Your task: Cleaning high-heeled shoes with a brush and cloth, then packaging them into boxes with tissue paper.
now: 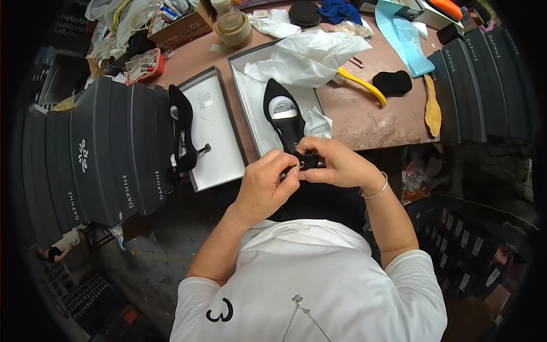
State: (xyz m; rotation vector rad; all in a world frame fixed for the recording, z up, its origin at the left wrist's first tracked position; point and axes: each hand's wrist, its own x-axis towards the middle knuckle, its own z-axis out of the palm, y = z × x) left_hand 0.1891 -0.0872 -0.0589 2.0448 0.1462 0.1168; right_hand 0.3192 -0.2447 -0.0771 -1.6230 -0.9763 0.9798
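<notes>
Hands (266, 183) pinching pointed, matte black shoe (290, 127) at rear; crumpled white tissue (307, 57) beyond.

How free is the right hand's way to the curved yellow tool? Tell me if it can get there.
Probably yes: nothing seems to block the tabletop between the right hand and the curved yellow tool, though that hand grips the black shoe and would likely have to let go.

Shoes (292, 130) are black, tissue paper (310, 60) white, tabletop (367, 124) pinkish brown, boxes (114, 157) dark grey
</notes>
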